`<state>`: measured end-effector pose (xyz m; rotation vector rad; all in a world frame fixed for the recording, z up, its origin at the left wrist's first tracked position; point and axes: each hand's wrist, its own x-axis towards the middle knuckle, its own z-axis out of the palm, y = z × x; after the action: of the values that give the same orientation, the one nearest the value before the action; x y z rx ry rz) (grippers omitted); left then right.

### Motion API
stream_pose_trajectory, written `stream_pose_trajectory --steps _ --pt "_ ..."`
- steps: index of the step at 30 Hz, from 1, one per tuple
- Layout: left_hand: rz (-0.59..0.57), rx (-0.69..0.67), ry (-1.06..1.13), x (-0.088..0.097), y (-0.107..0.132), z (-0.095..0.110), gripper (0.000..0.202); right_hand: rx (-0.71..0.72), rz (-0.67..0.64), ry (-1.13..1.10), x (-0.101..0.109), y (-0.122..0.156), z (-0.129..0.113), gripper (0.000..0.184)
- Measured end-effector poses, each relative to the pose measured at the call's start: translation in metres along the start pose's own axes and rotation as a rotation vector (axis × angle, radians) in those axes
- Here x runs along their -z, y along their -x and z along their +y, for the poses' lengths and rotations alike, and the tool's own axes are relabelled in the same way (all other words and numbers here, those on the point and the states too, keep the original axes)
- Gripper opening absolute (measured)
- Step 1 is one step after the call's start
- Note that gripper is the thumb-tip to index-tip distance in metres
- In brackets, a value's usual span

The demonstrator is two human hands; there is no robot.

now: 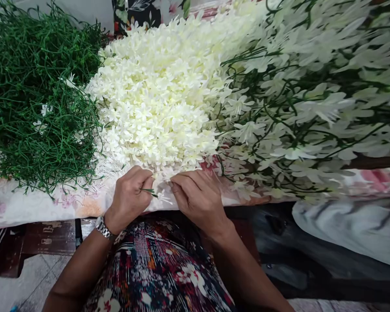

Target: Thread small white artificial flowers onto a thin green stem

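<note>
My left hand (131,195), with a metal watch on its wrist, is closed around a green plastic stem (148,190) whose end pokes out between the fingers. White stamens (164,198) show just beside that end. My right hand (199,197) faces it with thumb and forefinger pinched together. White petals lie near those fingertips, but what they grip is hidden. Directly beyond both hands rises a big heap of loose white artificial blossoms (162,95).
Green artificial stems (42,95) form a tangled pile on the left. Finished-looking white flowers on stems (299,108) are heaped at right, reaching the table edge. A floral cloth (94,203) covers the table. Behind stands a dark flowered bag (136,17).
</note>
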<state>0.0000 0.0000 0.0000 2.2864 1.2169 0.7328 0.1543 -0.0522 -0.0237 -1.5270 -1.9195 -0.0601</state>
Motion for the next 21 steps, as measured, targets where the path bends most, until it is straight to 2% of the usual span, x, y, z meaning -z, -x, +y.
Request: stream_pose_trajectory --steps 5,11,21 --pt "0.053 0.089 0.132 0.011 0.013 -0.006 0.008 0.023 0.060 0.003 0.001 -0.001 -0.002 0.008" --pt "0.072 0.113 0.057 0.014 0.018 -0.007 0.011 -0.036 0.110 0.094 0.010 0.003 0.006 0.009" --pt "0.098 0.042 -0.102 0.009 0.018 -0.011 0.017 0.013 -0.014 0.034 0.015 0.005 0.003 0.007"
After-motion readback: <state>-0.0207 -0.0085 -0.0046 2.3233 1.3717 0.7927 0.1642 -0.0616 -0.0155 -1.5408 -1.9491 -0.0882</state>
